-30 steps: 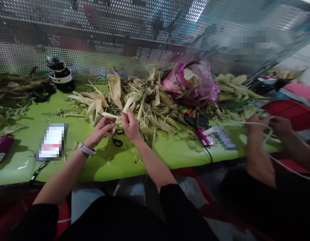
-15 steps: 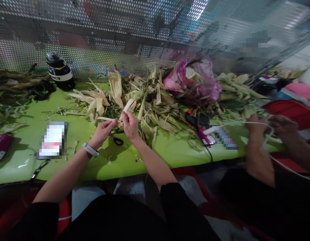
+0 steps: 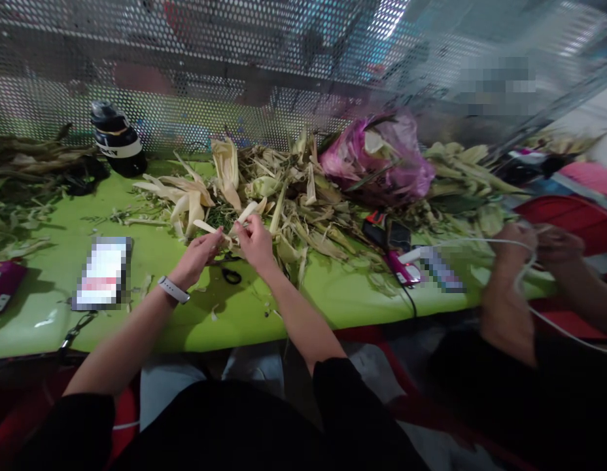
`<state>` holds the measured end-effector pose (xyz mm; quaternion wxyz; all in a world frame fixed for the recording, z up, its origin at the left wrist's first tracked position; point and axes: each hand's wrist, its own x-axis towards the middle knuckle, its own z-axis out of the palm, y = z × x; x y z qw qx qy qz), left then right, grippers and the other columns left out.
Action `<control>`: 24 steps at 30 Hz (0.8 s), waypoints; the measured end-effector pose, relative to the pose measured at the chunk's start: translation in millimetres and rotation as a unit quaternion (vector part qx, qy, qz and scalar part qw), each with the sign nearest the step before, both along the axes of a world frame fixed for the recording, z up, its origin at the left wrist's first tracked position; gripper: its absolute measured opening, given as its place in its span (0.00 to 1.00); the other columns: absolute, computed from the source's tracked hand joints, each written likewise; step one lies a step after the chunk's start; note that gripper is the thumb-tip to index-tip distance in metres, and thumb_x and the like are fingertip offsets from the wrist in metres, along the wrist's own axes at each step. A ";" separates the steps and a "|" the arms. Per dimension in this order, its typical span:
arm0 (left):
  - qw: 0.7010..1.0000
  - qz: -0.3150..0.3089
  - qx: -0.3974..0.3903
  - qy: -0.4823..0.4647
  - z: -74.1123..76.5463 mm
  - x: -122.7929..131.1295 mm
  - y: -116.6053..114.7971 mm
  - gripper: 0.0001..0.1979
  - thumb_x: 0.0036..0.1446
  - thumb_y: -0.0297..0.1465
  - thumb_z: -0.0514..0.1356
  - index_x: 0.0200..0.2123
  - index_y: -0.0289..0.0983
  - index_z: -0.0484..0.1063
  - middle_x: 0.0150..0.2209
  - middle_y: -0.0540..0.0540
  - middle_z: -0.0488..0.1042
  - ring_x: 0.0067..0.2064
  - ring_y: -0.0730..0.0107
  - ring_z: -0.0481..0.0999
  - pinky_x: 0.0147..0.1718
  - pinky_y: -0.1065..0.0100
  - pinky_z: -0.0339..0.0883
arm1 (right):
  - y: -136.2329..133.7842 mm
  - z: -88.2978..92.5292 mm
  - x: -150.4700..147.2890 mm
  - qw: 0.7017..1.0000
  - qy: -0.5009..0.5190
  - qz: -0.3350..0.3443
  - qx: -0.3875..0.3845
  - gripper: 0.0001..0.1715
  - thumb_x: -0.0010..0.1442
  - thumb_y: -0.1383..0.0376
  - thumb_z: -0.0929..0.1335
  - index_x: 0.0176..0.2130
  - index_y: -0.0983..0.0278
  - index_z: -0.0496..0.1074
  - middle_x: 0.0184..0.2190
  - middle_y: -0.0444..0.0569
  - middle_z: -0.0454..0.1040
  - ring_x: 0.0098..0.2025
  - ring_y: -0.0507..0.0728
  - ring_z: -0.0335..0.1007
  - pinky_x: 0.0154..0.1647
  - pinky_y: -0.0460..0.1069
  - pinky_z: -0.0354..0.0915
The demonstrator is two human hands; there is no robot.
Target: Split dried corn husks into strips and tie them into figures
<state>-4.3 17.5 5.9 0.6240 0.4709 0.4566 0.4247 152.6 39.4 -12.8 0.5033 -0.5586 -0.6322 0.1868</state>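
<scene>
My left hand (image 3: 201, 254), with a pale band on its wrist, is closed on a pale husk strip (image 3: 205, 226) that sticks out up and to the left. Close beside it on the right, my right hand (image 3: 255, 243) pinches another pale husk piece (image 3: 247, 210), which points up. The fingertips of both hands are a short gap apart. Behind them lies a heap of dry corn husks (image 3: 303, 196) with an open, upright husk (image 3: 225, 167). Dark scissors (image 3: 231, 276) lie partly hidden under my hands on the green table (image 3: 210, 327).
A dark bottle (image 3: 120, 140) stands at the back left, a phone (image 3: 102, 273) nearer. A pink plastic bag (image 3: 382, 157) sits behind, right of centre. Near it are a power bank (image 3: 405, 268) and another phone (image 3: 441, 268). A neighbour's hands (image 3: 534, 245) work at the right.
My hands have moved slightly apart, the left one a little to the left. The husk strip at my left hand now tilts more upward, and the piece at my right hand sits a bit lower.
</scene>
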 end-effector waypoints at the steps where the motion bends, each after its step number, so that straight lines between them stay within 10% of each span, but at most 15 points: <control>1: 1.000 0.001 0.006 0.013 1.7 -1.0 -0.2 0.23 0.53 0.49 0.62 0.21 0.36 0.63 0.17 0.57 0.49 0.18 0.80 0.46 0.17 0.73 0.40 | 1.6 1.9 3.7 1.000 -0.002 -0.013 0.020 0.22 0.61 0.50 0.65 0.46 0.63 0.67 0.33 0.50 0.75 0.36 0.57 0.70 0.43 0.52 0.65; 6: 0.991 -0.103 0.040 0.080 13.6 -4.2 -5.1 0.21 0.52 0.48 0.63 0.25 0.34 0.74 0.16 0.55 0.53 0.20 0.79 0.47 0.18 0.72 0.38 | 3.7 22.2 24.6 0.997 -0.009 0.009 0.081 0.22 0.57 0.52 0.69 0.47 0.63 0.72 0.53 0.56 0.71 0.59 0.62 0.62 0.62 0.60 0.55; 9: 0.979 -0.164 0.063 0.101 18.5 -4.2 -8.0 0.20 0.52 0.47 0.63 0.31 0.34 0.78 0.18 0.53 0.59 0.21 0.78 0.49 0.19 0.71 0.39 | 0.9 30.2 26.9 0.983 0.033 0.163 -0.080 0.22 0.58 0.49 0.67 0.32 0.64 0.77 0.41 0.53 0.77 0.50 0.60 0.70 0.55 0.58 0.63; 13: 0.972 -0.183 0.092 0.119 18.3 -3.6 -9.2 0.20 0.52 0.47 0.62 0.24 0.34 0.76 0.18 0.53 0.57 0.21 0.78 0.47 0.20 0.70 0.39 | -3.4 26.5 16.3 0.894 0.176 0.328 -0.251 0.23 0.54 0.47 0.70 0.34 0.64 0.78 0.31 0.47 0.77 0.33 0.53 0.72 0.36 0.50 0.69; 19: 0.965 -0.208 0.097 0.125 10.6 -3.5 -6.5 0.28 0.53 0.47 0.62 0.12 0.36 0.59 0.16 0.55 0.47 0.20 0.80 0.43 0.20 0.69 0.36 | -4.4 13.0 -0.2 0.870 0.292 0.316 -0.240 0.23 0.47 0.51 0.75 0.39 0.64 0.78 0.33 0.47 0.79 0.34 0.52 0.73 0.36 0.48 0.71; 24: 0.961 -0.234 0.091 0.116 6.8 0.6 -10.4 0.19 0.51 0.43 0.65 0.18 0.34 0.72 0.15 0.55 0.51 0.19 0.80 0.47 0.19 0.71 0.37 | -4.5 14.2 -2.2 0.907 0.284 0.270 -0.153 0.19 0.49 0.51 0.74 0.36 0.62 0.78 0.38 0.48 0.79 0.42 0.55 0.74 0.48 0.52 0.71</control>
